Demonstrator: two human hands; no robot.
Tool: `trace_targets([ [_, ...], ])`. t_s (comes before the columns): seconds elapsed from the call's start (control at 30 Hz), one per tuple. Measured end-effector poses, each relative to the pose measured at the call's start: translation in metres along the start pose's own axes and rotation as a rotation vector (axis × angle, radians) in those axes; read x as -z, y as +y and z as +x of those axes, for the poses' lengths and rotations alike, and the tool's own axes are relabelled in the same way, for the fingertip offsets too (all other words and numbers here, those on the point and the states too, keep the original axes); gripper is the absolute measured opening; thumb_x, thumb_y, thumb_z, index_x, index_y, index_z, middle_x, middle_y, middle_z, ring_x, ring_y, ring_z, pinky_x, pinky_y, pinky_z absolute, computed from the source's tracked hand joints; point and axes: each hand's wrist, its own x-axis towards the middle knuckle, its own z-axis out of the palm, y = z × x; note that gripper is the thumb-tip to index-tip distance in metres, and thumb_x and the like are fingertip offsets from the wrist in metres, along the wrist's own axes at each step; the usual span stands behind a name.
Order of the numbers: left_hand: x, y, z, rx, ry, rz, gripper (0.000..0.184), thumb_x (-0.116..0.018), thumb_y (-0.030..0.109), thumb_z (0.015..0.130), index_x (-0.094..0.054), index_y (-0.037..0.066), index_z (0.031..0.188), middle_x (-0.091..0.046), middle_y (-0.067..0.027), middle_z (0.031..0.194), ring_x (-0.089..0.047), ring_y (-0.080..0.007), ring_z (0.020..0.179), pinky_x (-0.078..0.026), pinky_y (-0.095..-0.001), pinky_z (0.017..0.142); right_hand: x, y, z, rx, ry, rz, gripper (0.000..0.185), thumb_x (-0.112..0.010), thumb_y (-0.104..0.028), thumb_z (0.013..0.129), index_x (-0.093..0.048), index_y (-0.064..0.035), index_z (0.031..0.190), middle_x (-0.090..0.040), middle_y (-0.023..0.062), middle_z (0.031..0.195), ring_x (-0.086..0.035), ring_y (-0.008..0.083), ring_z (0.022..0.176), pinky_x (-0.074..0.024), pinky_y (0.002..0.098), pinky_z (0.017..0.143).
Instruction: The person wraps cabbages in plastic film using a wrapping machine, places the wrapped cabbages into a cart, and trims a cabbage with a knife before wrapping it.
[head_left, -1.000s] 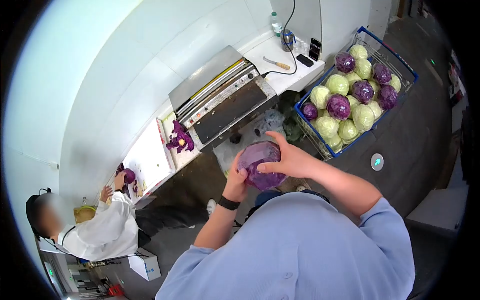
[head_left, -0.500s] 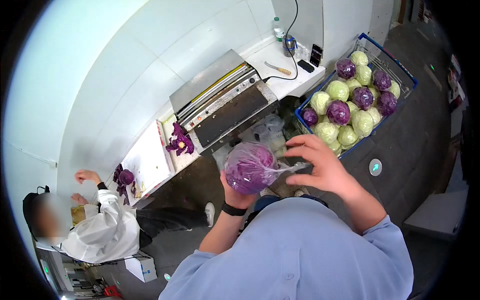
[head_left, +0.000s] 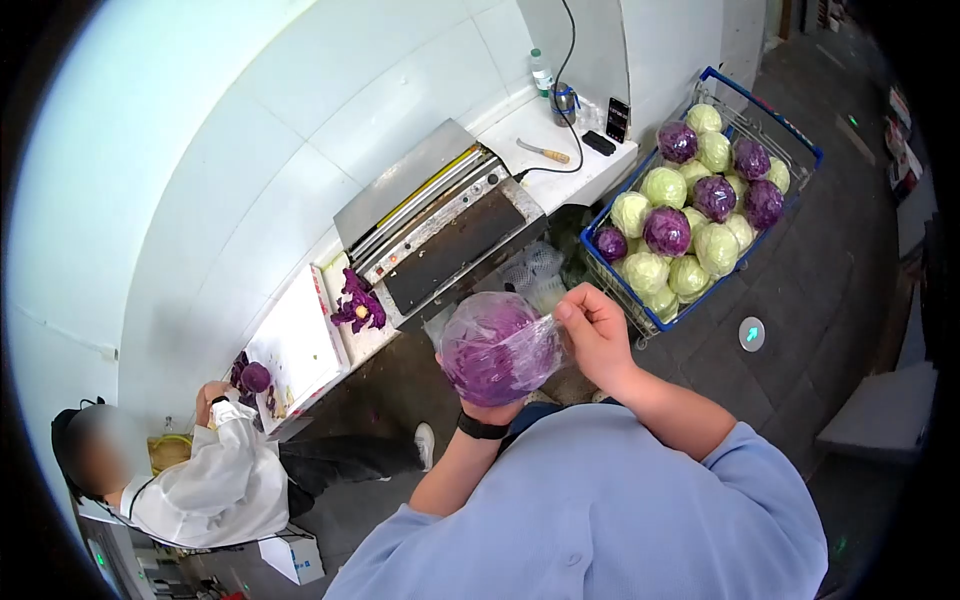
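A purple cabbage [head_left: 492, 350] in clear plastic film is held up in front of my body. My left hand [head_left: 487, 408], with a black band at the wrist, supports it from below; most of its fingers are hidden behind the cabbage. At the cabbage's right side, my right hand [head_left: 592, 330] pinches the gathered film [head_left: 545, 332] between thumb and fingers. Beyond the cabbage stands a wrapping machine [head_left: 450, 240] with a dark flat plate.
A blue-rimmed cart [head_left: 712, 292] holds several green and purple cabbages. On the white counter [head_left: 590, 172] lie a knife [head_left: 543, 151] and a phone. Purple leaves [head_left: 358, 302] lie left of the machine. A co-worker [head_left: 215, 480] stands at the far left beside a white board [head_left: 297, 345].
My right hand has gone from spread fingers to a pinch on the film, after leaving the cabbage's side earlier. My left hand has shifted underneath the cabbage. The co-worker's hands have come together.
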Motion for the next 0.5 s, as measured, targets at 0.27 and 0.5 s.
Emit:
trace_targets([
  [0.27,-0.003,-0.001,0.010,0.029,0.088,-0.002,0.050,-0.048,0.044,0.103,-0.054,0.007,0.136,-0.058,-0.0171,0.137,-0.054,-0.0353,0.129,-0.043,-0.0509,0.112,-0.003,0.014,0.001,-0.007,0.052,0.142,0.017,-0.062,-0.018,0.103,-0.059,-0.0063,0.092,-0.053,-0.0073,0.075,-0.042,0.0002,0.068,-0.0346,0.0187,0.060],
  [0.5,0.010,-0.004,0.023,0.005,0.041,0.397,0.073,-0.042,0.067,0.095,-0.050,0.011,0.142,-0.054,-0.0127,0.143,-0.051,-0.0331,0.133,-0.039,-0.0520,0.114,-0.005,0.015,0.001,0.004,0.127,0.068,0.021,-0.054,-0.018,0.107,-0.053,-0.0070,0.090,-0.053,-0.0060,0.078,-0.043,0.0019,0.071,-0.0372,0.0198,0.064],
])
